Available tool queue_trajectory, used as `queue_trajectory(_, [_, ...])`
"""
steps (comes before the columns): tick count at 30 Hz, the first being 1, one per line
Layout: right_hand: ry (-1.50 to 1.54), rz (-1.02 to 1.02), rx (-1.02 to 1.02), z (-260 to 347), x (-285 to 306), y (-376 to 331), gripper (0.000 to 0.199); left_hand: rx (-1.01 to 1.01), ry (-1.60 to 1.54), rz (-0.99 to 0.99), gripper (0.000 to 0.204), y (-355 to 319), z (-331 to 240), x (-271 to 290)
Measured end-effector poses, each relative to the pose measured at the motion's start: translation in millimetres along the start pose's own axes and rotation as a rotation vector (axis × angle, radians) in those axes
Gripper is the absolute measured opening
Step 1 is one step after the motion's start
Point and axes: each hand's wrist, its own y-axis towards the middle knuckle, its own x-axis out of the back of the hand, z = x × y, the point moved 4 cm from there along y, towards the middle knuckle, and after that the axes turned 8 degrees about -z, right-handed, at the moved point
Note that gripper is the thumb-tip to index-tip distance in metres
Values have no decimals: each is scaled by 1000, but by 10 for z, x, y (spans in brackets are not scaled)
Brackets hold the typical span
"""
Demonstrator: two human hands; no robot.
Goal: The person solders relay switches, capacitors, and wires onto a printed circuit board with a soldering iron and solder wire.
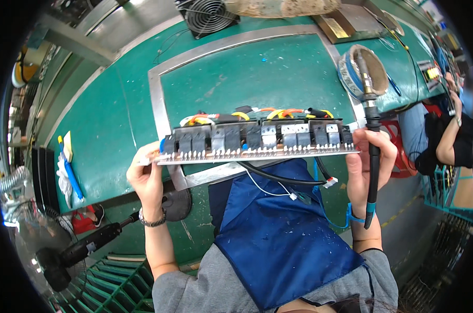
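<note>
Circuit board (257,143) pinched between left hand (145,175) fingers and right hand (369,161) fingers gripping soldering iron (372,141).

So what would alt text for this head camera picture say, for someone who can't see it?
A person holds a long circuit board edge-up over a green workbench, the left hand gripping one end and the right hand the other, along with a soldering iron. A small fan sits at the bench's far edge.

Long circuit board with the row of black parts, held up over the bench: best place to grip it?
Grip the circuit board at its short bare ends, coming in from the sides, as the left hand and right hand do. Black components and wires crowd its middle; solder pins line its lower edge.
</note>
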Motion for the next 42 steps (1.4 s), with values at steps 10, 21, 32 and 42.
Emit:
queue_trajectory(10, [24, -35, -9, 61, 37, -108, 49, 4, -15, -11, 24, -92, 108, 26])
queue_trajectory(21, [80, 17, -7, 72, 38, -184, 51, -58, -52, 74, 59, 117, -566, 223])
queue_trajectory(32, [98, -13, -56, 45, 107, -349, 54, -256, 293, 869, 28, 565, -1457, -1109])
queue_trajectory(42, [151, -5, -79, 46, 84, -346, 56, -314, 326, 1002, 15, 652, -1413, -1392])
